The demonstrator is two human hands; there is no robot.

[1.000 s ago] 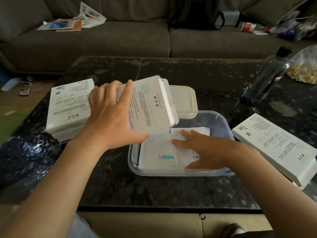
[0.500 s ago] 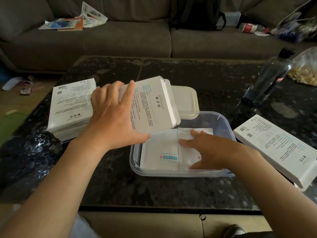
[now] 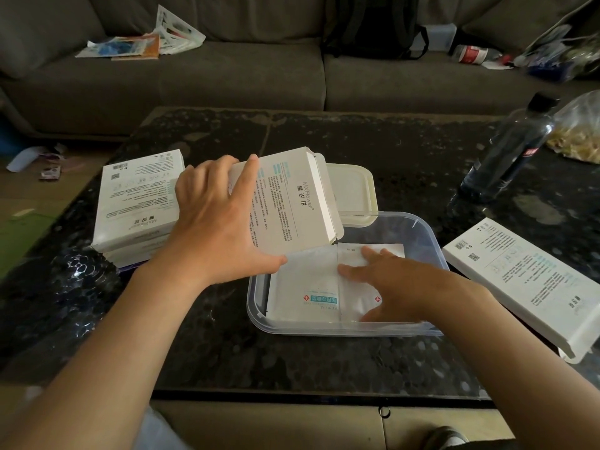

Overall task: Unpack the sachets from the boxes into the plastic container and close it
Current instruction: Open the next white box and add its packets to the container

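Sachets [image 3: 305,280] partly hidden under flat right hand [image 3: 399,287]; left hand [image 3: 214,222] grips tilted box [image 3: 292,203]

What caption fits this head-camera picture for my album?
Left hand holds a white box over the plastic container while the right hand presses the sachets down.

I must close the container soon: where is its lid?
Head view, centre: the lid lies on the table just behind the container, partly hidden by the held box.

Sachets [image 3: 305,280] partly under right hand [image 3: 401,287]
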